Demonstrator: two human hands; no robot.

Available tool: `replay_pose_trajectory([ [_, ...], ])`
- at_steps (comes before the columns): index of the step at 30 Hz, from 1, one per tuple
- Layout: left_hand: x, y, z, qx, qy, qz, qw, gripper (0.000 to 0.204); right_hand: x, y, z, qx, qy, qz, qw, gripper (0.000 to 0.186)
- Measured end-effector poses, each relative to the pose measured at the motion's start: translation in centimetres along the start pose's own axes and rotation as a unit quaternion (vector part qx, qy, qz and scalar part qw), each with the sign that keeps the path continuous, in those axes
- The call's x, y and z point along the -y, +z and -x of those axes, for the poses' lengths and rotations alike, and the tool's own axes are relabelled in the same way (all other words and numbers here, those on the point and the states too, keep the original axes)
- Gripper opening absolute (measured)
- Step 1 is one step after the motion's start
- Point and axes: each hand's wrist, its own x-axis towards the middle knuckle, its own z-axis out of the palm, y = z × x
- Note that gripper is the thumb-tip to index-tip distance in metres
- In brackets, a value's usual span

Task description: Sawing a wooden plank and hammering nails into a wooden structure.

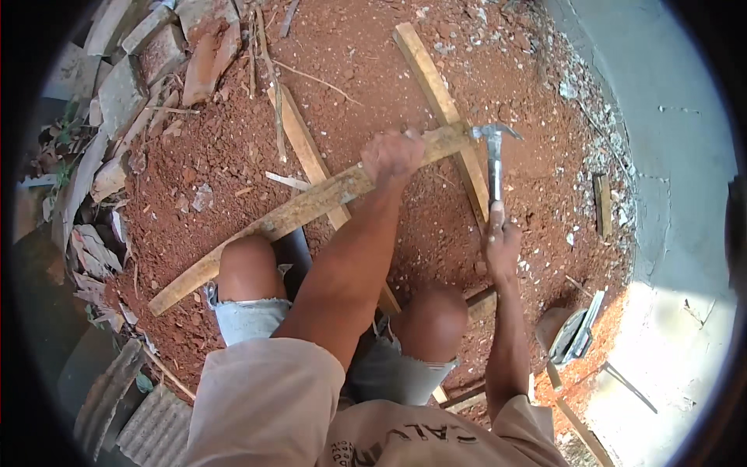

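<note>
My left hand (393, 156) grips a long wooden board (233, 251) lying diagonally across two other planks, near its upper right end. My right hand (502, 240) is closed on the handle of a claw hammer (495, 159), whose metal head sits at the crossing of the board and the right plank (424, 70). The left plank (303, 140) runs under the board, and its lower part is partly hidden by my left forearm. My bent knees are just below, in torn denim shorts.
Red soil (179, 187) surrounds the planks. Broken bricks (120, 101), sticks and corrugated sheet pieces (152, 428) line the left side. A grey concrete slab (669, 156) borders the right. A round container with metal pieces (568, 335) and a short wood offcut (602, 202) lie at right.
</note>
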Motion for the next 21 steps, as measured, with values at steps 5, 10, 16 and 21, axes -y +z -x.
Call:
replay_pose_trajectory([
  [5,0.0,1.9,-2.3,0.112,-0.024,0.039,0.993,0.061,20.2,-16.4,0.3,-0.194,-0.189,-0.366,0.890,0.058],
  [10,0.9,3.0,-1.8,0.124,-0.027,0.034,0.991,0.060,18.5,-9.4,0.2,-0.120,-0.521,-0.374,0.758,0.056],
  [16,0.5,1.7,0.5,-0.237,0.076,0.040,0.968,0.060,4.3,-0.1,-0.5,-0.045,-0.066,0.128,0.989,0.060],
  [21,0.2,1.8,-1.8,0.135,-0.028,0.053,0.989,0.060,22.1,-15.1,-0.2,-0.164,-0.285,-0.392,0.859,0.055],
])
